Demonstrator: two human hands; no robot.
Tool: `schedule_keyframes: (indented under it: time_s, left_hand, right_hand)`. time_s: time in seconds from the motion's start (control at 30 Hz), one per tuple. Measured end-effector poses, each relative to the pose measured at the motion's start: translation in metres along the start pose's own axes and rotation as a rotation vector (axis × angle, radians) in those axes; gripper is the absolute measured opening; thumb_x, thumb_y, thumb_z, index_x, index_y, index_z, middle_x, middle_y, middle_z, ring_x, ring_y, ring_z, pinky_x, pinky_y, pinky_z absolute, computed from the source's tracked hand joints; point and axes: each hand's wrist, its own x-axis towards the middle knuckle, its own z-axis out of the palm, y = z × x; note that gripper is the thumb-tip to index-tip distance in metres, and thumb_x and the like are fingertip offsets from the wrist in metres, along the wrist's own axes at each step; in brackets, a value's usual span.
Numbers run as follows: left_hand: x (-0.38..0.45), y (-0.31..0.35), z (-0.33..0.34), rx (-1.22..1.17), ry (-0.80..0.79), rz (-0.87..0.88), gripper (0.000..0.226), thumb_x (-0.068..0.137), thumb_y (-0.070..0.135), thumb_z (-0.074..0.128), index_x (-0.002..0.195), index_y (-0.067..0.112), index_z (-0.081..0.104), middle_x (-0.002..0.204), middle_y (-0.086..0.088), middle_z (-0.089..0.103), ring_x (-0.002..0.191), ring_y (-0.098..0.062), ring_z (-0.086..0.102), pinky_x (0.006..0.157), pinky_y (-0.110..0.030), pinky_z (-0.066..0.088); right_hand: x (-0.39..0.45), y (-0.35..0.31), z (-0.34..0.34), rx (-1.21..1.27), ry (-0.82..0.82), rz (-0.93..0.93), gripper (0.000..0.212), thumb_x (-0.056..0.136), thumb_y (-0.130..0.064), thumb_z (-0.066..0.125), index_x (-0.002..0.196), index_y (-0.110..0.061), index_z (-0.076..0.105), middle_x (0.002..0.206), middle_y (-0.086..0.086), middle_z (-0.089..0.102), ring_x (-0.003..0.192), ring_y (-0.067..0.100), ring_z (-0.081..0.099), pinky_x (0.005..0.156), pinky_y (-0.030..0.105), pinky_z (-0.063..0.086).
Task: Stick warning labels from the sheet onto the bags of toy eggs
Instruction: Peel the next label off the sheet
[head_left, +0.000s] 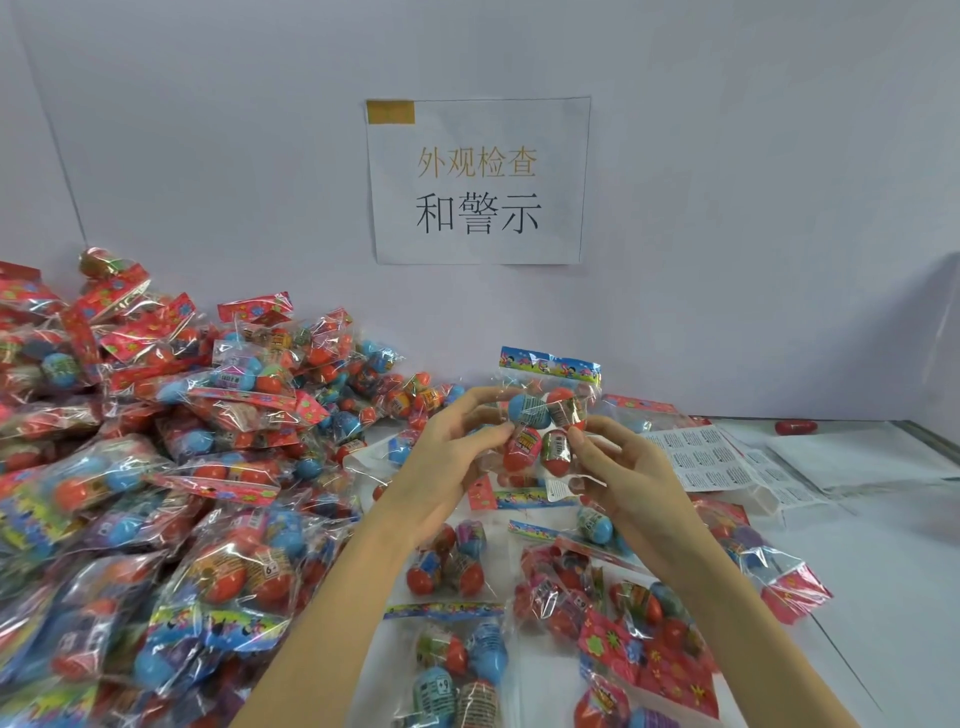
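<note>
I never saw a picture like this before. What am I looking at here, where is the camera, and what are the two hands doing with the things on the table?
There is no machine here. The one picture comes from a camera worn on a person's head, looking forward and down. The left hand and right hand together hold up one clear bag of toy eggs with a blue top strip. A big pile of bags lies on the left of the table, with a few more under the hands. The sheet of warning labels lies on the right, behind the right hand. A paper sign with Chinese characters is stuck on the wall.
</note>
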Motion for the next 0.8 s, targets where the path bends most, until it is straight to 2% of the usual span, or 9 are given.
schedule_keyframes:
  time_s: [0.13, 0.27, 0.33, 0.4, 0.47, 0.57, 0.63, 0.7, 0.8]
  left_hand:
    - [0.000, 0.001, 0.000, -0.036, -0.008, -0.007, 0.040, 0.096, -0.005, 0.057, 0.125, 0.018, 0.072, 0.102, -0.005, 0.070, 0.085, -0.015, 0.066, 0.069, -0.025, 0.055]
    - [-0.001, 0.000, 0.001, 0.049, 0.009, -0.010, 0.048, 0.083, 0.004, 0.058, 0.127, 0.020, 0.069, 0.100, 0.000, 0.069, 0.079, -0.011, 0.062, 0.070, -0.026, 0.053]
    - [0.000, -0.001, 0.002, 0.175, 0.034, 0.002, 0.046, 0.084, 0.013, 0.061, 0.126, 0.031, 0.069, 0.101, 0.005, 0.069, 0.082, -0.011, 0.061, 0.077, -0.031, 0.050]
    - [0.000, -0.002, 0.003, 0.180, 0.018, -0.024, 0.042, 0.089, 0.039, 0.074, 0.130, 0.036, 0.066, 0.107, 0.009, 0.072, 0.095, -0.012, 0.067, 0.087, -0.036, 0.051]
    - [-0.001, -0.002, 0.003, 0.249, 0.031, -0.027, 0.063, 0.080, 0.057, 0.082, 0.134, 0.031, 0.062, 0.111, 0.005, 0.075, 0.103, -0.018, 0.072, 0.092, -0.039, 0.056]
    - [-0.002, 0.000, 0.003, 0.236, 0.146, 0.079, 0.040, 0.085, 0.043, 0.084, 0.118, 0.027, 0.069, 0.095, 0.000, 0.078, 0.080, -0.019, 0.074, 0.063, -0.025, 0.057]
    - [-0.001, 0.005, 0.000, 0.104, 0.307, 0.108, 0.035, 0.090, 0.033, 0.079, 0.122, 0.029, 0.065, 0.090, -0.002, 0.077, 0.069, -0.020, 0.070, 0.051, -0.025, 0.053]
    - [0.000, 0.008, -0.009, 0.031, 0.470, 0.139, 0.053, 0.096, 0.027, 0.076, 0.140, 0.040, 0.050, 0.099, -0.002, 0.077, 0.074, -0.019, 0.072, 0.057, -0.029, 0.057]
    - [-0.003, 0.008, -0.017, 0.328, 0.565, 0.346, 0.067, 0.105, 0.016, 0.064, 0.151, 0.052, 0.032, 0.145, 0.022, 0.052, 0.112, -0.008, 0.068, 0.089, -0.036, 0.061]
  right_hand:
    - [0.001, 0.001, 0.000, 0.006, -0.003, -0.007, 0.023, 0.087, -0.035, 0.075, 0.106, -0.024, 0.081, 0.095, 0.008, 0.078, 0.075, 0.015, 0.070, 0.070, 0.023, 0.057]
    - [0.003, 0.005, -0.002, 0.001, 0.017, -0.023, 0.028, 0.081, -0.039, 0.078, 0.104, -0.023, 0.082, 0.090, 0.005, 0.077, 0.073, 0.015, 0.068, 0.069, 0.023, 0.056]
    - [0.003, 0.006, -0.002, -0.014, 0.054, -0.037, 0.032, 0.076, -0.045, 0.081, 0.102, -0.025, 0.082, 0.089, 0.004, 0.077, 0.073, 0.015, 0.067, 0.070, 0.027, 0.056]
    - [0.005, 0.006, -0.004, -0.069, 0.084, -0.060, 0.034, 0.074, -0.048, 0.083, 0.100, -0.027, 0.082, 0.092, 0.005, 0.079, 0.077, 0.017, 0.071, 0.075, 0.031, 0.059]
    - [0.004, 0.007, -0.004, -0.133, 0.058, -0.106, 0.026, 0.077, -0.043, 0.082, 0.100, -0.029, 0.083, 0.094, 0.004, 0.080, 0.084, 0.016, 0.075, 0.079, 0.027, 0.060]
    - [0.004, 0.010, -0.003, -0.145, -0.010, -0.144, 0.015, 0.091, -0.023, 0.077, 0.104, -0.026, 0.084, 0.099, 0.006, 0.081, 0.087, 0.018, 0.078, 0.079, 0.021, 0.060]
    - [0.004, 0.011, -0.003, -0.137, 0.042, -0.176, 0.020, 0.099, -0.008, 0.069, 0.105, -0.021, 0.083, 0.098, 0.005, 0.082, 0.085, 0.021, 0.079, 0.073, 0.022, 0.061]
    - [0.006, 0.013, -0.005, -0.264, 0.221, -0.257, 0.019, 0.101, -0.007, 0.068, 0.105, -0.022, 0.080, 0.093, -0.004, 0.080, 0.082, 0.016, 0.077, 0.067, 0.024, 0.060]
    - [0.010, 0.015, -0.010, -0.470, 0.384, -0.344, 0.022, 0.097, -0.022, 0.073, 0.118, -0.027, 0.070, 0.100, -0.011, 0.072, 0.090, 0.004, 0.068, 0.075, 0.029, 0.058]
